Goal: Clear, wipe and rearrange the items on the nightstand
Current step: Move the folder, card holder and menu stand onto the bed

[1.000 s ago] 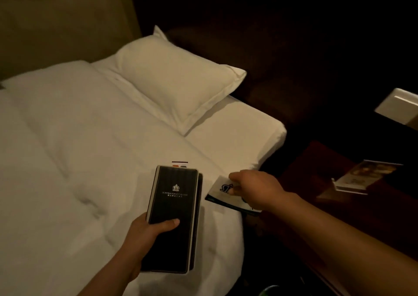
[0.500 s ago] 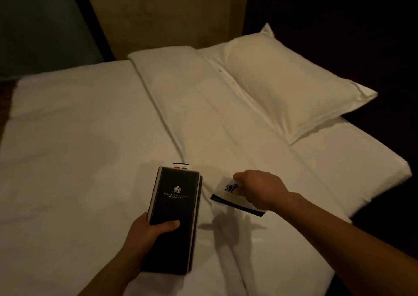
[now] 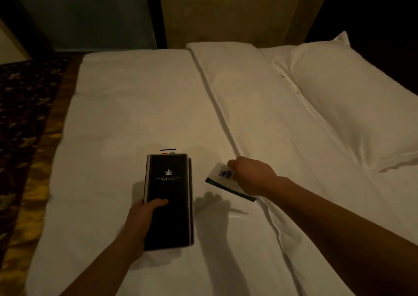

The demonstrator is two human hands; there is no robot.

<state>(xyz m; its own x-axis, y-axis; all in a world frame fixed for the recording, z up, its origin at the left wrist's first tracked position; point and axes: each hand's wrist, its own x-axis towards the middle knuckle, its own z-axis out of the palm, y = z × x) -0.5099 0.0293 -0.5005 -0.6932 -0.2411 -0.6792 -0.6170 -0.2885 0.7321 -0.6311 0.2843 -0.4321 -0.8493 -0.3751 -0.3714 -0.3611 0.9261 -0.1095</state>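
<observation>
A patterned carpet (image 3: 24, 137) runs along the far left, beside the white bed (image 3: 135, 103); my left hand (image 3: 144, 214) grips the lower end of a black folder (image 3: 168, 196) over the bed — thumb on its cover, crown emblem facing up; just right of it my right hand (image 3: 251, 174) pinches a white leaflet (image 3: 220, 178) with a dark logo — its shadow falls on the bed below; a pillow (image 3: 350, 96) lies far right.
</observation>
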